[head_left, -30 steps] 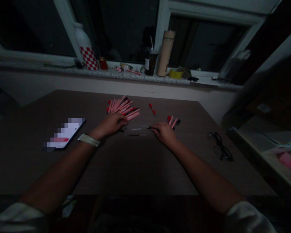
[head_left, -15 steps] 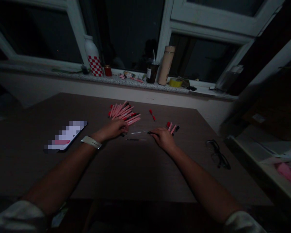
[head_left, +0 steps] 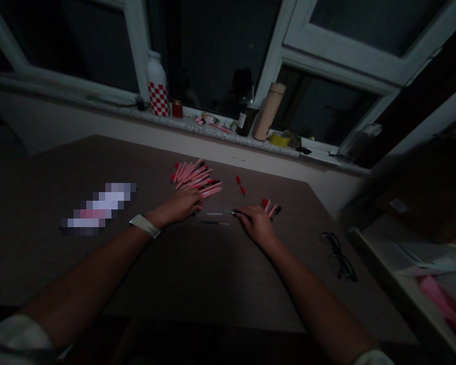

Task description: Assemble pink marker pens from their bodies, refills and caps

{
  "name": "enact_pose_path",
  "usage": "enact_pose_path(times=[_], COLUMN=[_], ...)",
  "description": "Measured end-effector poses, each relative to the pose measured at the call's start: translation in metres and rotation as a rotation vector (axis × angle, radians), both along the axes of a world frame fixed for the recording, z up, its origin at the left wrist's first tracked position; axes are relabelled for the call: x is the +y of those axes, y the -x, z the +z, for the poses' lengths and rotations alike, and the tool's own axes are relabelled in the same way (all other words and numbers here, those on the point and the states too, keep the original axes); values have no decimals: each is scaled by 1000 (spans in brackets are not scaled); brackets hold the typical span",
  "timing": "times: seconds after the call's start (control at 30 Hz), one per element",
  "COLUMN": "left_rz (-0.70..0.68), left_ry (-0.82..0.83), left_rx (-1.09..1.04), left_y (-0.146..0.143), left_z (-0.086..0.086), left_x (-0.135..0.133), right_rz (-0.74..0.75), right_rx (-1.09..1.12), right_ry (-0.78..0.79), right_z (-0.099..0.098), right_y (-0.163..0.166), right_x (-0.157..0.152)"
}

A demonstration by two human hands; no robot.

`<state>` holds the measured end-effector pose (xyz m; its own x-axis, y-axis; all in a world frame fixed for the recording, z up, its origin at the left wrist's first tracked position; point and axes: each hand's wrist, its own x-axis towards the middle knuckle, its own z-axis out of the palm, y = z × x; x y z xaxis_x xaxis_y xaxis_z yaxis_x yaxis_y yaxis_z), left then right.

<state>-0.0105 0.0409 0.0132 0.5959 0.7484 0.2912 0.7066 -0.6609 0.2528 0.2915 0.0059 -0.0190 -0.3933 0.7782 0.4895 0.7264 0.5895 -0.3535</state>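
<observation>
My left hand (head_left: pixel 183 204) rests on the table just below a pile of pink pens (head_left: pixel 193 175), its fingers curled together. Something small and dark shows under those fingertips, too dim to name. A slim dark pen piece with a pale tip (head_left: pixel 230 211) sticks out leftward from the pinched fingers of my right hand (head_left: pixel 257 221). Between the hands lie a thin clear tube (head_left: pixel 214 214) and, nearer me, a pen refill (head_left: pixel 213 222). Several pink pens with red and black ends (head_left: pixel 270 208) lie beside my right knuckles.
A red pen (head_left: pixel 240 186) lies behind the hands. A phone with a blurred screen (head_left: pixel 99 210) is at left, black glasses (head_left: pixel 338 256) at right. The windowsill holds a checkered bottle (head_left: pixel 158 86), a drink cup (head_left: pixel 246 119), a tan flask (head_left: pixel 269 111) and yellow tape (head_left: pixel 279 139).
The camera view has tilted and shifted slightly. Both hands stay almost in place; the pale-tipped piece in my right hand shows more clearly.
</observation>
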Motion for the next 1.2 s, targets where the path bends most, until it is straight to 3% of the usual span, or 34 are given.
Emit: enact_pose_path(times=[0.2,0.33,0.53,0.87,1.2], left_rz=[120,69,-129,-62,-18], left_ry=[-32,-54,-45,136,143], left_rx=[-238,-392,-368,-560,-623], left_y=[-7,-22,-42,-50,-52], left_z=[2,-4,-18,-19,-10], left_x=[-7,-18,-30,-38,-44], right_rz=[6,56,114,90,113], right_rx=[82,118,93,112,137], right_ry=[-82,-113,-97,-33,-43], right_z=[7,8,3,6,6], right_y=[7,16,22,24,27], right_x=[-8,-17,-18,-23,-26])
